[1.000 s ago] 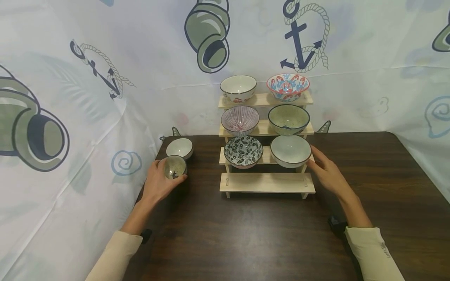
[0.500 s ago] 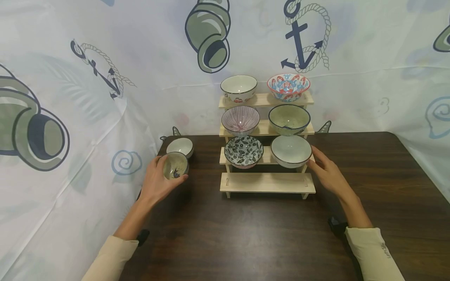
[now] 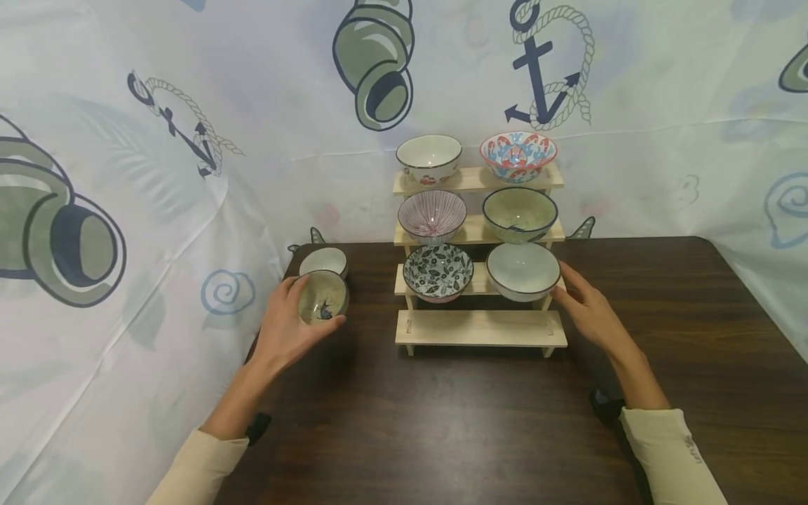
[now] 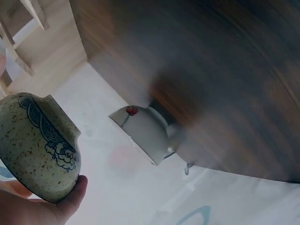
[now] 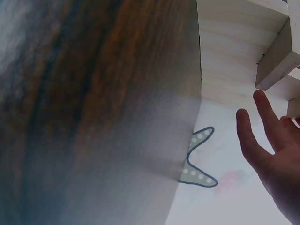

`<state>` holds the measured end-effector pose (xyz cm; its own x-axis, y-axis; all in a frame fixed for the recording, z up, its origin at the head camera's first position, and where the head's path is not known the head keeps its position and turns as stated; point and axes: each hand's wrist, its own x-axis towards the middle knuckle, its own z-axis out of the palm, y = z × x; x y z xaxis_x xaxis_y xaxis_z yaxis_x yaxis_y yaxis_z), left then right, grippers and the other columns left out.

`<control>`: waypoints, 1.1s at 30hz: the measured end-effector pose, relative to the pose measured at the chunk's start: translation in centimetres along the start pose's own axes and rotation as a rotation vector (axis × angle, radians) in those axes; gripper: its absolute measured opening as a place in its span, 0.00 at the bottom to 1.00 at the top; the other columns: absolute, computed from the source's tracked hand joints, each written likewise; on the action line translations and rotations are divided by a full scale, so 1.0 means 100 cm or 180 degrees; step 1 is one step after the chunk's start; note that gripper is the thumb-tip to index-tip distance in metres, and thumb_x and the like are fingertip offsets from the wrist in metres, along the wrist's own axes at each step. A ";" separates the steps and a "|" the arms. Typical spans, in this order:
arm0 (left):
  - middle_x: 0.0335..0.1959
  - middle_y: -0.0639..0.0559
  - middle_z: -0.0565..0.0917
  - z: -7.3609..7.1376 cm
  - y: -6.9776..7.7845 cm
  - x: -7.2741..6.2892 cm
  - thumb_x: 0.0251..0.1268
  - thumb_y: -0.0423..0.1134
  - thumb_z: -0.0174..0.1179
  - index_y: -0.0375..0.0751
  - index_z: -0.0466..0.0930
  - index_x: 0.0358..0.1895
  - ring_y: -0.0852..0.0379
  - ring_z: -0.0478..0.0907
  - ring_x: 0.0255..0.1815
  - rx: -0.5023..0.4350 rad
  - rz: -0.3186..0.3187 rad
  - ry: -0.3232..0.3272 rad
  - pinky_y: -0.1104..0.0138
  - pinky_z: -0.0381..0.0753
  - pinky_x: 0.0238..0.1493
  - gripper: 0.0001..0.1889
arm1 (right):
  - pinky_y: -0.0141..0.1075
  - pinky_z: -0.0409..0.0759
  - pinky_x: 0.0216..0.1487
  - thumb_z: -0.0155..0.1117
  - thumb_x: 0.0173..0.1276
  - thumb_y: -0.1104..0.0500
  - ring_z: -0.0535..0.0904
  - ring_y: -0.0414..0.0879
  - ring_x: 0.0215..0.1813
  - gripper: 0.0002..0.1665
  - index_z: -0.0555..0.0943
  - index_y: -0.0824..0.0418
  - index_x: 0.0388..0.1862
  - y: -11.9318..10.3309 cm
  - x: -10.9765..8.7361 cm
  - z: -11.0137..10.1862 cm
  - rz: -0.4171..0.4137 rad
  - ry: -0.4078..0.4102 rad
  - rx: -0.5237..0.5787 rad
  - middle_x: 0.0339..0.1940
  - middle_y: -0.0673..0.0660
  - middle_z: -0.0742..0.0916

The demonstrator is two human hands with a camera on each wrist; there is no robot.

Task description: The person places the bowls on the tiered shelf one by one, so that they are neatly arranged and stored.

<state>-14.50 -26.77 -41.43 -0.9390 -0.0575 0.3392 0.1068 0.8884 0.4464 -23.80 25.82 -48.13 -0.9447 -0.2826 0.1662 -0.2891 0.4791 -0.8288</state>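
Note:
My left hand [image 3: 284, 326] grips a small speckled green bowl [image 3: 324, 298] by its side, thumb at the near edge. In the left wrist view this bowl [image 4: 35, 140] shows a blue wave pattern outside and is off the table. Just behind it, a small white bowl [image 3: 324, 260] sits on the table; a red flower on its outer wall [image 4: 140, 129] shows in the left wrist view. My right hand [image 3: 587, 312] has its fingertips at the right side of a pale white bowl [image 3: 522, 270] on the stand. Its visible fingers [image 5: 248, 136] are extended.
A stepped wooden stand [image 3: 480, 328] holds several bowls in two columns: black-leaf patterned [image 3: 438, 272], purple-striped [image 3: 432, 216], green [image 3: 519, 214], white with red flowers [image 3: 428, 158] and red-blue [image 3: 517, 156]. Its lowest board is bare. A patterned cloth [image 3: 271, 84] hangs behind the dark table [image 3: 442, 435].
My left hand has raised the speckled green bowl and shifted it slightly right, so it looks larger and overlaps the small white bowl's front. The right hand stays in place.

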 end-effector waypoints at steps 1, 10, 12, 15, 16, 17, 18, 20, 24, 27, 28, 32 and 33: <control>0.71 0.33 0.69 -0.001 0.001 0.000 0.50 0.62 0.76 0.35 0.66 0.76 0.33 0.67 0.71 -0.0004 -0.0008 -0.0023 0.37 0.69 0.67 0.53 | 0.72 0.62 0.72 0.53 0.83 0.47 0.53 0.71 0.84 0.39 0.53 0.49 0.86 0.000 0.000 0.000 0.0005 -0.0002 -0.0002 0.86 0.64 0.59; 0.73 0.32 0.67 -0.007 0.011 -0.001 0.50 0.63 0.75 0.32 0.62 0.77 0.33 0.65 0.73 0.0005 -0.0054 -0.0082 0.37 0.67 0.69 0.57 | 0.72 0.62 0.73 0.52 0.83 0.47 0.52 0.71 0.84 0.39 0.53 0.49 0.86 -0.001 -0.001 0.000 -0.0003 -0.0009 -0.0014 0.86 0.64 0.59; 0.74 0.32 0.67 -0.007 0.013 -0.001 0.50 0.63 0.75 0.32 0.62 0.77 0.33 0.65 0.73 0.0006 -0.0037 -0.0080 0.37 0.67 0.70 0.57 | 0.72 0.62 0.73 0.52 0.83 0.46 0.52 0.71 0.84 0.39 0.53 0.48 0.86 -0.001 -0.001 0.000 -0.0004 -0.0004 -0.0027 0.86 0.63 0.59; 0.74 0.32 0.66 -0.009 0.017 -0.003 0.49 0.63 0.75 0.32 0.61 0.78 0.33 0.64 0.74 0.0000 -0.0037 -0.0106 0.36 0.67 0.70 0.57 | 0.73 0.62 0.72 0.52 0.83 0.45 0.53 0.71 0.84 0.39 0.53 0.47 0.86 -0.001 -0.001 0.000 0.0004 -0.0006 -0.0038 0.86 0.63 0.59; 0.75 0.32 0.66 -0.010 0.019 -0.003 0.49 0.64 0.75 0.32 0.61 0.78 0.33 0.64 0.74 0.0001 -0.0044 -0.0129 0.36 0.67 0.70 0.58 | 0.73 0.62 0.72 0.52 0.83 0.44 0.53 0.70 0.84 0.39 0.53 0.46 0.86 -0.001 -0.001 0.000 0.0009 -0.0006 -0.0044 0.86 0.62 0.59; 0.75 0.32 0.65 -0.011 0.021 -0.003 0.49 0.64 0.75 0.33 0.61 0.78 0.33 0.64 0.75 0.0004 -0.0049 -0.0150 0.36 0.67 0.70 0.58 | 0.73 0.62 0.72 0.52 0.83 0.44 0.53 0.71 0.84 0.39 0.53 0.46 0.86 -0.002 -0.001 0.000 0.0009 -0.0006 -0.0043 0.86 0.62 0.59; 0.76 0.32 0.65 -0.012 0.023 -0.004 0.49 0.64 0.75 0.33 0.60 0.78 0.33 0.63 0.75 0.0008 -0.0051 -0.0165 0.36 0.67 0.70 0.58 | 0.73 0.62 0.72 0.52 0.83 0.45 0.53 0.71 0.84 0.39 0.53 0.47 0.86 -0.002 -0.001 0.000 0.0007 -0.0006 -0.0038 0.86 0.63 0.59; 0.76 0.33 0.64 -0.012 0.026 -0.006 0.48 0.64 0.76 0.34 0.60 0.79 0.33 0.63 0.75 0.0015 -0.0042 -0.0179 0.36 0.68 0.70 0.59 | 0.73 0.62 0.72 0.52 0.83 0.46 0.53 0.71 0.84 0.38 0.54 0.47 0.86 -0.003 -0.002 0.000 0.0004 -0.0007 -0.0038 0.86 0.63 0.59; 0.76 0.35 0.65 -0.012 0.032 -0.009 0.45 0.64 0.77 0.35 0.60 0.79 0.35 0.66 0.74 0.0041 0.0075 -0.0137 0.38 0.71 0.68 0.60 | 0.73 0.62 0.72 0.53 0.83 0.47 0.53 0.71 0.84 0.38 0.54 0.48 0.86 -0.002 -0.001 0.000 -0.0014 0.0001 -0.0040 0.85 0.64 0.60; 0.76 0.36 0.65 -0.012 0.035 -0.010 0.45 0.63 0.78 0.37 0.60 0.79 0.36 0.66 0.74 0.0020 0.0167 -0.0135 0.39 0.71 0.67 0.60 | 0.72 0.62 0.72 0.53 0.83 0.47 0.54 0.71 0.83 0.38 0.54 0.48 0.86 -0.001 -0.001 0.000 -0.0026 0.0015 -0.0058 0.85 0.64 0.60; 0.76 0.37 0.65 -0.013 0.036 -0.010 0.45 0.63 0.78 0.37 0.60 0.79 0.37 0.66 0.74 0.0000 0.0189 -0.0151 0.39 0.71 0.67 0.60 | 0.72 0.62 0.72 0.53 0.83 0.47 0.54 0.71 0.83 0.39 0.54 0.48 0.86 -0.001 -0.001 0.000 -0.0028 0.0016 -0.0063 0.85 0.64 0.60; 0.77 0.38 0.65 -0.014 0.039 -0.011 0.45 0.62 0.78 0.39 0.61 0.79 0.38 0.64 0.76 -0.0094 0.0271 -0.0268 0.39 0.70 0.69 0.59 | 0.72 0.62 0.73 0.53 0.83 0.47 0.54 0.71 0.84 0.39 0.54 0.49 0.86 -0.001 0.000 0.000 -0.0016 0.0018 -0.0069 0.85 0.64 0.60; 0.77 0.39 0.65 -0.014 0.040 -0.011 0.45 0.62 0.78 0.40 0.61 0.79 0.39 0.64 0.76 -0.0108 0.0294 -0.0297 0.39 0.70 0.69 0.59 | 0.72 0.62 0.73 0.53 0.83 0.47 0.53 0.70 0.84 0.39 0.54 0.49 0.86 -0.001 0.000 0.000 -0.0015 0.0016 -0.0062 0.85 0.64 0.60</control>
<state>-12.57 -23.82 -38.84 -0.9508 0.0677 0.3024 0.2037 0.8720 0.4452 -23.78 25.79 -48.03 -0.9441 -0.2808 0.1729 -0.2966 0.4937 -0.8175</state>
